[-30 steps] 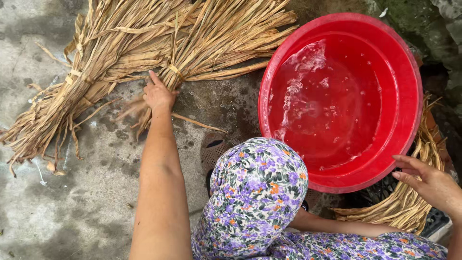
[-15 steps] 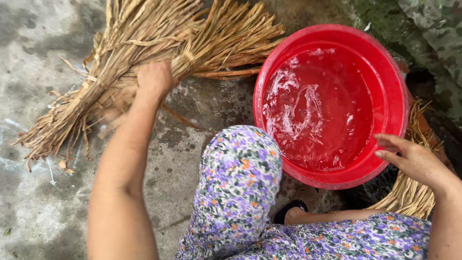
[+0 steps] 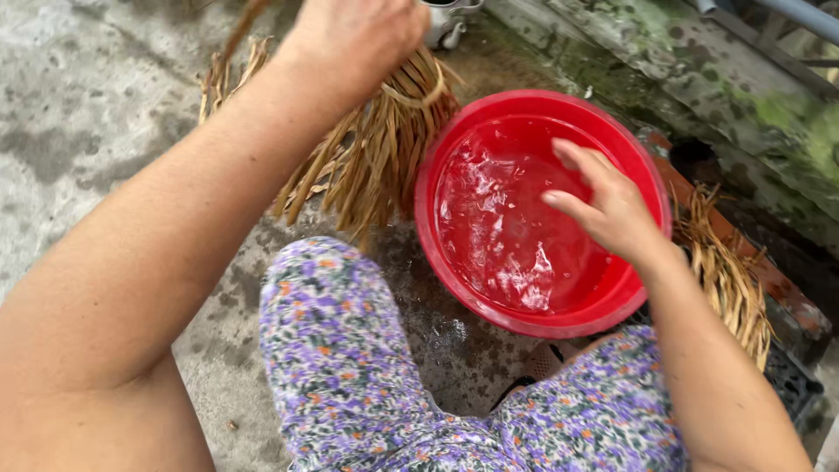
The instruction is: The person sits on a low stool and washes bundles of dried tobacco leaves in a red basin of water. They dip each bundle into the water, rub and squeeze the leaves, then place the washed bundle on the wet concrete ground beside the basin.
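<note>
My left hand (image 3: 354,35) is raised near the top of the view, closed around a bundle of dry straw-coloured stalks (image 3: 367,157) that hangs down beside the basin's left rim. A red round plastic basin (image 3: 441,253) holds rippling water. My right hand (image 3: 603,205) hovers over the basin's right half with fingers spread, holding nothing. My knees in purple floral trousers (image 3: 341,358) fill the lower middle.
More dry stalks (image 3: 725,271) lie on the ground right of the basin. A mossy concrete ledge (image 3: 699,79) runs along the upper right. A small metal object (image 3: 446,17) sits at the top edge. The ground is wet grey concrete (image 3: 79,114).
My left hand has closed on a bundle of stalks and lifted it off the ground toward the basin. My right hand has moved from the basin's right edge to over the water.
</note>
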### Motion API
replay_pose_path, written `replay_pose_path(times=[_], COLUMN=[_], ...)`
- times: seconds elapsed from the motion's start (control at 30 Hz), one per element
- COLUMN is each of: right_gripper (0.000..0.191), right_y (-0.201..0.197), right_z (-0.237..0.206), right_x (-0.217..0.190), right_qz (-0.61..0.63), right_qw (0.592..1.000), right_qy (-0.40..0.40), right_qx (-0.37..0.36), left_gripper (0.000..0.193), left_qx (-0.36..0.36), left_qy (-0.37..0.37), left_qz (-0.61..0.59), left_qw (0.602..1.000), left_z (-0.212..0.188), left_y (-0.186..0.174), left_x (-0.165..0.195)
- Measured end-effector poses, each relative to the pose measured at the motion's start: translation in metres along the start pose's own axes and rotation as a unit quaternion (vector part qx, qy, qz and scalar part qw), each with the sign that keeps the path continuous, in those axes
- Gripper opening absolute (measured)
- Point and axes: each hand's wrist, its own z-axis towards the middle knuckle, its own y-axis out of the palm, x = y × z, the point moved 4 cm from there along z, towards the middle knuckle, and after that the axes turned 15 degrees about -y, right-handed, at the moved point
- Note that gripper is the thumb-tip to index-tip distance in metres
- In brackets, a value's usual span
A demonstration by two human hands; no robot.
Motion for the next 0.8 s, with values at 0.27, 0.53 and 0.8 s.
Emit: replay_pose_path(times=[0.27,0.53,0.8], right_gripper=[0.112,0.075,0.044], right_y=[0.016,0.023,0.038], right_z=[0.039,0.049,0.056], right_x=[-0.025,0.012,0.036], right_qz=[0.111,0.343,0.256], right_qw=[0.983,0.908,0.917], right_qy=[-0.105,-0.028,0.003], right_qx=[0.101,0.238,0.307], left_gripper=[0.023,0.049,0.123], left_qx=[0.151,0.218,-0.010], left_qy=[0.267,0.031,-0.167], left_qz=[0.100,-0.209,-0.435], left_qw=[0.947,0.953,0.885], left_z=[0.009,0.032,0.022], left_y=[-0.118,-0.151,-0.076], left_x=[0.097,0.096,0.131])
